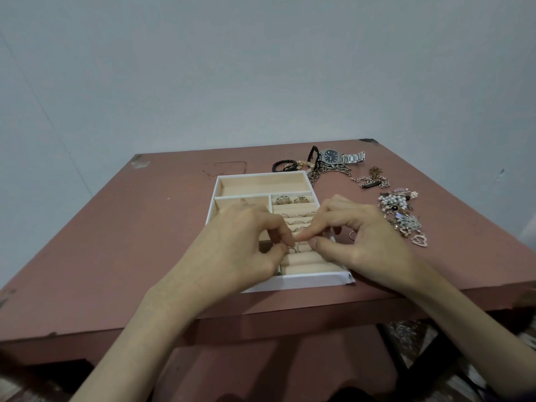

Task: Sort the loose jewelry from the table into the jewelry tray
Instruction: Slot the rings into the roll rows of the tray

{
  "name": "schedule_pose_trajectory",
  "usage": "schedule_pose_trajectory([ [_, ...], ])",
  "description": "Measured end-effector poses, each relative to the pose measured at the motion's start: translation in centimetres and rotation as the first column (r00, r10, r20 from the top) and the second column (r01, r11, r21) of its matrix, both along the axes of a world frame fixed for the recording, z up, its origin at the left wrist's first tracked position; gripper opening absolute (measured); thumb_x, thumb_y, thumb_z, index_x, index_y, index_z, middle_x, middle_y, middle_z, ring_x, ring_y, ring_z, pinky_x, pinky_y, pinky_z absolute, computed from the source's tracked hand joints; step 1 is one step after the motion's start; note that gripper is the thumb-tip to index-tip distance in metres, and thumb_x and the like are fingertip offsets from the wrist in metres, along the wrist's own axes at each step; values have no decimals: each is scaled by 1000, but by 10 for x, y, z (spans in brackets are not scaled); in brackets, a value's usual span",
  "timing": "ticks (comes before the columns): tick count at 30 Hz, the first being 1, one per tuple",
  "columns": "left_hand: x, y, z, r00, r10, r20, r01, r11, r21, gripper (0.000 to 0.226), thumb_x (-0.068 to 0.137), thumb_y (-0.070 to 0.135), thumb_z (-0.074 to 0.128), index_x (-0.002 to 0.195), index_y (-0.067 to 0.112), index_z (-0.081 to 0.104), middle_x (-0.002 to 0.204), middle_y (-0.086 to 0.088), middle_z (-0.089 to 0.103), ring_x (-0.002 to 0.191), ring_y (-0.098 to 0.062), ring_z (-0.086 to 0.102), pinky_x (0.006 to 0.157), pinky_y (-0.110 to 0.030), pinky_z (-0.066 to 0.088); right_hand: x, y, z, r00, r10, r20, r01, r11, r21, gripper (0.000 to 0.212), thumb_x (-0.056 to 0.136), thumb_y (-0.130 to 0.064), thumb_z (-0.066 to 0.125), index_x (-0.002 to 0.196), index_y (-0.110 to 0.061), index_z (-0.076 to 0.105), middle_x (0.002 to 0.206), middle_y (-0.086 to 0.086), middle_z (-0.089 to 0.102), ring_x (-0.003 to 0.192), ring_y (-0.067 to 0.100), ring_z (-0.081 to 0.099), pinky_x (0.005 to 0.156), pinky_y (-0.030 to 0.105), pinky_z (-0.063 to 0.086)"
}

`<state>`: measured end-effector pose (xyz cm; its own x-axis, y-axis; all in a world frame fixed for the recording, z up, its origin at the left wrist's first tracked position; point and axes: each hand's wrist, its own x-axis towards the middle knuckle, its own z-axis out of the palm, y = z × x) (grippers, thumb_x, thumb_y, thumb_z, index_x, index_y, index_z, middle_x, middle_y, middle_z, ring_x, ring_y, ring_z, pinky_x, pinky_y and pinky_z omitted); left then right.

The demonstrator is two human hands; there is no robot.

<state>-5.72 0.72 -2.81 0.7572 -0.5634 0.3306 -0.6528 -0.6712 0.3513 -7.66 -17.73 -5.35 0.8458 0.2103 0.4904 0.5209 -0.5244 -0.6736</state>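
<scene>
On table (145, 227), jewelry tray (304, 282), long axis front-to-back.

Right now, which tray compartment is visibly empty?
The long far compartment, bare inside; the ring rows hold rings, the left hand partly hides the third compartment.

A reddish-brown counter (139, 227) stands against a plain, pale grey-blue wall (261, 68). Its paint is chipped at the far left corner (140, 163), at the far right corner (368, 140) and along the near left edge (8, 294). A faint scuffed outline (226, 166) marks the top near the far edge. Below the near edge lies a lower surface (261, 369) of the same colour. A dark bar (390, 340) slants down under the right side, with blurred patterned clutter (409, 329) just beside it.
</scene>
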Motion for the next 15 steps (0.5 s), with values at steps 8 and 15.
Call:
schedule_pose_trajectory([
  [8,-1,2,-10,1000,23,-6,-23,994,-109,11,76,20,66,77,30,69,70,18,48,71,6,44,64,-9,32,2,0,-2,1000,-14,21,15,998,-54,21,66,-11,63,74,-26,76,67,-11,58,74,14,51,67,29,43],
  [15,0,4,-11,1000,9,-12,-10,991,-132,11,75,20,67,77,30,70,73,16,54,71,5,45,62,-8,31,2,0,-1,1000,-4,31,5,999,-47,23,70,-14,58,78,-25,76,67,-11,57,74,13,50,63,24,41],
])
